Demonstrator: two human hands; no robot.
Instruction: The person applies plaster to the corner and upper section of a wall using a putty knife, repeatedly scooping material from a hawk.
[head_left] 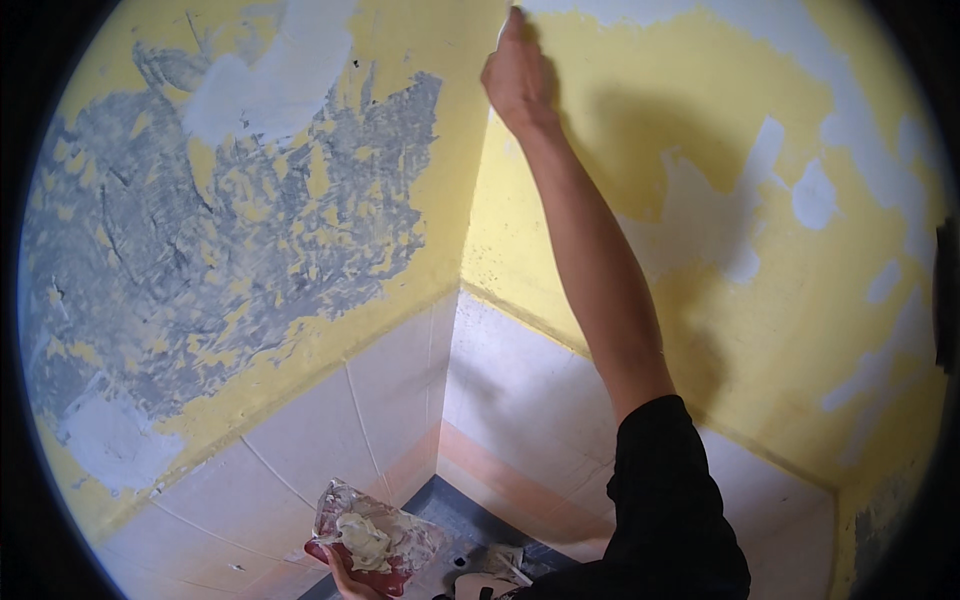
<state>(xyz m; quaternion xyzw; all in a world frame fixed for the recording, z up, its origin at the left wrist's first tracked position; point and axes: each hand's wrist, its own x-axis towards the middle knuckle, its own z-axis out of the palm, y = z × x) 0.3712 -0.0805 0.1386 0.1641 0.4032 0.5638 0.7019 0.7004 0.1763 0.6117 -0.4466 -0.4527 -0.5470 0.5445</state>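
My right hand point(518, 80) is raised at the top middle, against the corner where two yellow walls meet. Its fingers are closed, and a thin pale edge shows beside them; what they grip is mostly hidden. Low in the view, my left hand point(345, 578) is closed on the near edge of a red putty board point(385, 578) smeared with whitish filler. A thick lump of putty point(365, 540) sits on it. White filler point(610, 8) covers the right wall's upper part near my right hand.
The left wall has a large rough grey patch point(270, 240) and white filler patches point(115, 440). More filler point(690, 215) marks the right wall. Pale tiles point(520, 365) with a pink band line the lower walls. Below lies a dark grey surface point(455, 510) with small items.
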